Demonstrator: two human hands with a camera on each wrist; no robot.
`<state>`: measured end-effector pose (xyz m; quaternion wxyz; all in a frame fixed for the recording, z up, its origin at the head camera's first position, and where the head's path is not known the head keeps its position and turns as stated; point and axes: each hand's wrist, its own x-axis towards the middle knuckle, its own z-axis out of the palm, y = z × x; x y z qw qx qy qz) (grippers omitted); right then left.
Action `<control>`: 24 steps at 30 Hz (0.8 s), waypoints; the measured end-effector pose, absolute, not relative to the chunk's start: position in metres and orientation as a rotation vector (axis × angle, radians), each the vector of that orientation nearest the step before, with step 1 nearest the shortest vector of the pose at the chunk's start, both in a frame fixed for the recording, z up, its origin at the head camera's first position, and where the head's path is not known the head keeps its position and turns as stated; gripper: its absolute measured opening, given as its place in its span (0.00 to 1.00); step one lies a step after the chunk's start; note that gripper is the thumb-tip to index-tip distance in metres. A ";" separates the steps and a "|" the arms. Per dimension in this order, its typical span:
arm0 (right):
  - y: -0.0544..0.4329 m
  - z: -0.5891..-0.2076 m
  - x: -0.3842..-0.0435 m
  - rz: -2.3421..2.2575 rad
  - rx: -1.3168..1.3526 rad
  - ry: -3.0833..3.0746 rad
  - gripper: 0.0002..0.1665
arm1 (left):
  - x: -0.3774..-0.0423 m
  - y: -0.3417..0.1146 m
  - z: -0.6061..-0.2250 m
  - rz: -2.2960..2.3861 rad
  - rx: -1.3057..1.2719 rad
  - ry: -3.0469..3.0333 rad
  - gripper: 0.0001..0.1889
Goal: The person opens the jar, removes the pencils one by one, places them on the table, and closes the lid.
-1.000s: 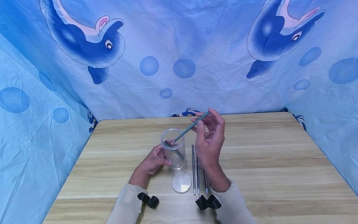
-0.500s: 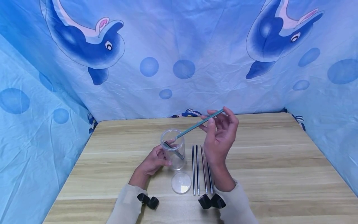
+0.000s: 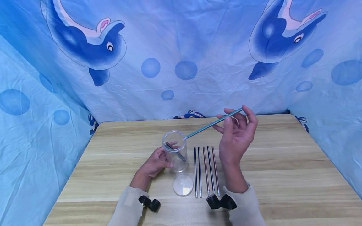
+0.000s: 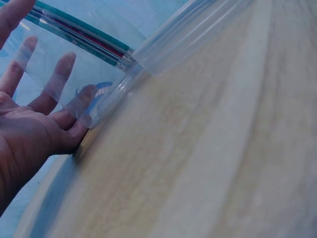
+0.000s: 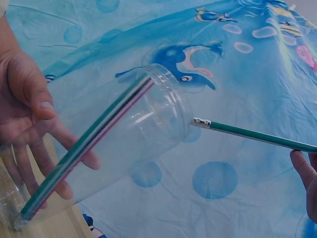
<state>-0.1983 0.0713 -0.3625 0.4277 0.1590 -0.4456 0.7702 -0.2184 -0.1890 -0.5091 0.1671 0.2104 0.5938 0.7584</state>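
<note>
A clear plastic jar [image 3: 178, 164] stands in my left hand [image 3: 153, 164], the thumb at its near side and the fingers around the back. Inside it lean a few pencils [image 5: 84, 148], green and red striped ones among them, eraser ends at the bottom. My right hand [image 3: 237, 142] pinches a green pencil [image 3: 213, 123] near its far end, thumb against fingers. This pencil slants down leftward, and its eraser end is at the right side of the jar's rim. In the right wrist view that eraser appears just outside the mouth.
Several dark striped pencils [image 3: 205, 171] lie in a row right of the jar, erasers toward me. A round clear lid [image 3: 183, 185] lies in front of the jar. Blue dolphin-print cloth [image 3: 181, 47] hangs behind and beside the wooden table [image 3: 282, 163].
My right hand has moved right with the green pencil, bringing its eraser end from over the jar's mouth to the right rim. More pencils in the row show. The left hand stays put.
</note>
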 end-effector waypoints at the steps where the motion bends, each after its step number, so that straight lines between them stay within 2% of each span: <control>1: 0.073 -0.362 -0.198 1.926 0.394 -1.119 0.24 | -0.218 -0.189 -0.510 2.161 0.608 1.684 0.46; 16: 0.082 -0.361 -0.200 1.992 0.392 -1.153 0.24 | -0.219 -0.190 -0.510 2.183 0.634 1.634 0.45; 24: 0.085 -0.364 -0.204 2.085 0.447 -1.253 0.28 | -0.218 -0.189 -0.512 2.176 0.633 1.637 0.45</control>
